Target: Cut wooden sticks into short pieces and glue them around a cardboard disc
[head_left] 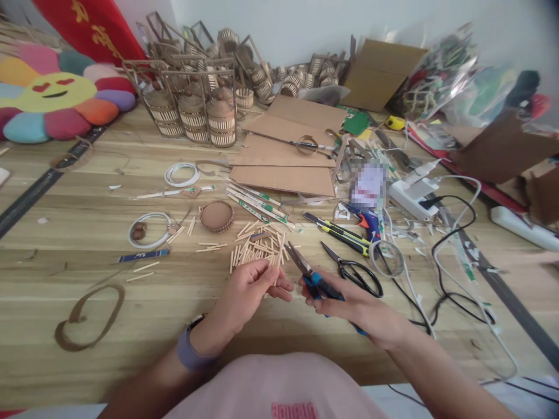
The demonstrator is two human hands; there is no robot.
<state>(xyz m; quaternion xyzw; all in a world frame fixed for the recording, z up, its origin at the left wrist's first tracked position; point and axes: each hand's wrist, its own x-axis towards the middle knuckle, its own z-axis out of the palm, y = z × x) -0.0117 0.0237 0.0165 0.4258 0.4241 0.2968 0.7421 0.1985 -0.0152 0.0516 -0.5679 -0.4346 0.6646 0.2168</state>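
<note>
My left hand (255, 283) pinches a few thin wooden sticks (280, 251) that point up and away from me. In my right hand (345, 297) is a pair of blue-and-black handled scissors (303, 265), its blades angled towards those sticks but apart from them. Just beyond my left hand lies a loose pile of short wooden sticks (257, 247). Behind the pile sits a small round brown woven base (217, 216). Black-handled scissors (353, 270) lie to the right of my right hand, with yellow-and-black box cutters (338, 233) beyond them.
Cardboard sheets (283, 148) lie mid-table; small stick-sided baskets (192, 119) stand at the back left. A blue glue gun (371, 221), a tape roll (386, 259), a white power strip (414, 198) and looping cables occupy the right. A brown strip coil (89, 317) lies at left.
</note>
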